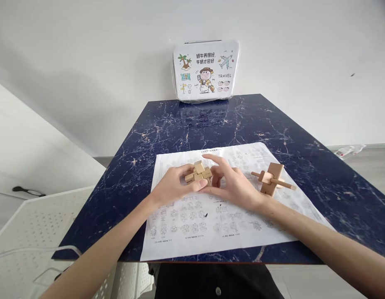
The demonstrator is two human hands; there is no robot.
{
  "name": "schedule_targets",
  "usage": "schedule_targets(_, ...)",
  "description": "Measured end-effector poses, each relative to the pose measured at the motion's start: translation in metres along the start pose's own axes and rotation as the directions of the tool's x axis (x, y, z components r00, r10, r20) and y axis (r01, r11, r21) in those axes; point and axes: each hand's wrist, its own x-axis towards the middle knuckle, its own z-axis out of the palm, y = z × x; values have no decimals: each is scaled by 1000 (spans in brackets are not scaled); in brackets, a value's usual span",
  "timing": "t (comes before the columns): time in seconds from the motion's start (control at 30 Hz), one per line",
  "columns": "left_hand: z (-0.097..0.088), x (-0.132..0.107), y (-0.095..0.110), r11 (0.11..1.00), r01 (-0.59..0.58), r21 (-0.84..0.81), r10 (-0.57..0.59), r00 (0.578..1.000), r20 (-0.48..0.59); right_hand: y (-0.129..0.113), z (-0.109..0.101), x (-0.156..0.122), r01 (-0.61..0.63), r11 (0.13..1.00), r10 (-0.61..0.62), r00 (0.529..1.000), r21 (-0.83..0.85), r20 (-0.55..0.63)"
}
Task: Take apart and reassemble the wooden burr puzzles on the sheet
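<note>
Between my hands is a wooden interlocking puzzle [199,169] of light, square-cut bars that cross one another. My left hand [176,182] grips it from the left, thumb at the near side and fingers behind. On its right side my right hand [228,178] touches it with curled fingers, while the index finger stretches out above it; part of that grip is hidden. Both hands are over a white instruction sheet [186,245] printed with small diagrams. To the right on the sheet lies another wooden puzzle [275,174], with a flat board and a round rod through it.
The sheet lies on a dark blue marbled table [186,133]. At the far edge a white case [206,70] with cartoon prints leans against the wall. A white perforated cart [64,211] stands left of the table, with a white cable [39,249] near it.
</note>
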Motion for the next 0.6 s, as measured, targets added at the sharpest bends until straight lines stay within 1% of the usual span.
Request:
schedule_targets(0.07, -1, 0, -1, 1000, 4, -5, -4, 999, 35, 1, -1, 0, 25, 1000, -25, 997, -2, 77)
schedule_targets(0.13, -1, 0, -1, 1000, 9, -19, -7, 997, 77, 2, -2, 0, 43, 999, -42, 993, -9, 111)
schedule_targets(0.27, -3, 0, -1, 996, 23, -82, -12, 991, 131, 1, -1, -1, 42, 998, -44, 997, 39, 65)
schedule_targets(0.43, -1, 0, 3, 993, -13, -117, 40, 974, 223, -3, -2, 0, 14, 995, -13, 1000, 96, -9)
schedule_targets(0.5, 0, 0, 4, 992, -24, -127, 52, 974, 220, -3, -2, 1, 18, 995, -15, 999, 101, -31)
schedule_targets(0.6, 0, 0, 4, 994, -42, -96, 55, 989, 138, -1, -2, 2, 11, 995, -5, 998, 103, -58)
